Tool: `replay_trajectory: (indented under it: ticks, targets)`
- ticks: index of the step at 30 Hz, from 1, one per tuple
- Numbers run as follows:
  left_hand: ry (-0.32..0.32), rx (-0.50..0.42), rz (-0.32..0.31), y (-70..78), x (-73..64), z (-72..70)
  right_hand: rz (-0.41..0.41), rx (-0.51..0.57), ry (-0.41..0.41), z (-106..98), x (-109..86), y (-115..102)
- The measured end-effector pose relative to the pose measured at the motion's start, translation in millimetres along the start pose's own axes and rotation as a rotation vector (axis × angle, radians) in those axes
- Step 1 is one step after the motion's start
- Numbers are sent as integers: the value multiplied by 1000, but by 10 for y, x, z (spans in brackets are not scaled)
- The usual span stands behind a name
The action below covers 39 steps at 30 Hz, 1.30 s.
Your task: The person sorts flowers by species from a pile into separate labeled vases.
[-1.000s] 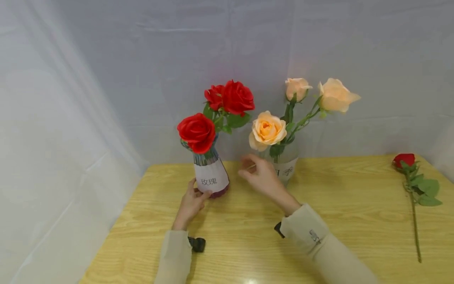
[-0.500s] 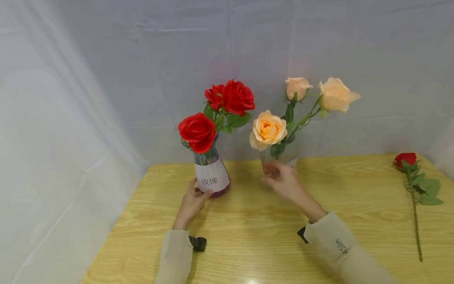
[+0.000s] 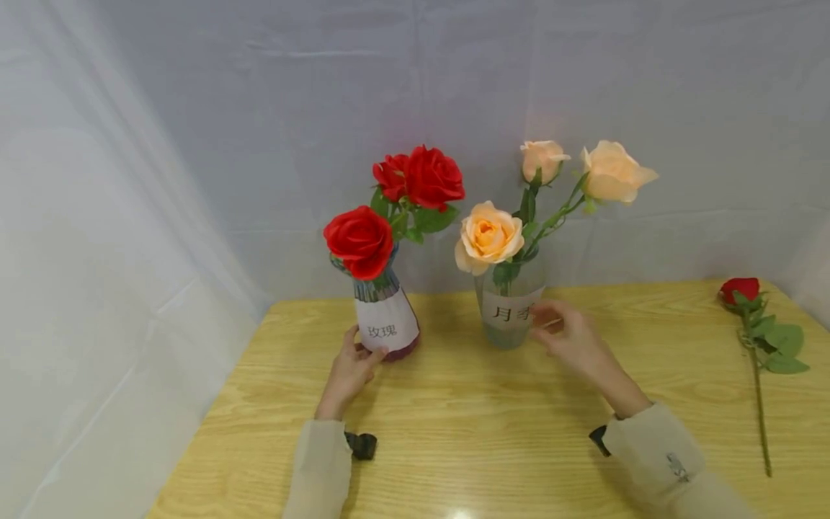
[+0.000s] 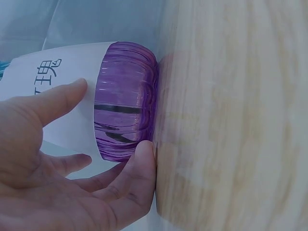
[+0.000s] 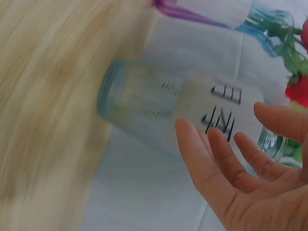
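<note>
My left hand (image 3: pixel 349 376) holds the lower part of a vase (image 3: pixel 387 317) with a purple base and a white paper label. In the left wrist view the thumb lies on the label, and the fingers are at the purple base (image 4: pixel 122 86). Several red roses (image 3: pixel 359 243) stand in this vase. My right hand (image 3: pixel 576 344) is beside the right edge of a clear glass vase (image 3: pixel 507 336), its fingers loosely bent and nothing held. That vase also carries a white label and has peach roses (image 3: pixel 489 234) in it. Whether the right fingertips touch the glass I cannot tell.
A single red rose (image 3: pixel 739 292) with a long leafy stem lies at the right side of the wooden table (image 3: pixel 467 425). Behind the table hangs a pale cloth (image 3: pixel 292 144), close to both vases.
My right hand has moved rightward, from the gap between the vases across the front of the clear vase to its right side, uncovering its label. The left hand has stayed in place.
</note>
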<state>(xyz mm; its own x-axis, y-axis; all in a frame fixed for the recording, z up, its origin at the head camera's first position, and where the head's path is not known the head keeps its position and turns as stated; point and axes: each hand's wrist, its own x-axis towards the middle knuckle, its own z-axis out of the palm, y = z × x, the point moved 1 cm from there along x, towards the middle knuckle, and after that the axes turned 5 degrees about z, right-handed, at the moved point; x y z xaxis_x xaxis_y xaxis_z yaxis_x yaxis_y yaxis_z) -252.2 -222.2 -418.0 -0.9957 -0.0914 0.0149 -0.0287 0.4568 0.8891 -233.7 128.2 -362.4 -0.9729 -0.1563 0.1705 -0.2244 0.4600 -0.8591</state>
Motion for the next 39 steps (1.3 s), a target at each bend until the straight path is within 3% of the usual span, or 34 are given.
replay_trajectory:
  ticks: [13,20,27,39]
  targets:
    - [-11,-32,9,2,0,63,90,-158,60,-488,-170,379]
    - [-21,-19,17,16,-4,67,191,-208,55,-752,-256,598]
    - [-17,-23,17,21,-5,63,235,-249,52,-1051,-343,797]
    - [-12,-8,13,1,-9,35,286,-374,166,-1459,-447,1188]
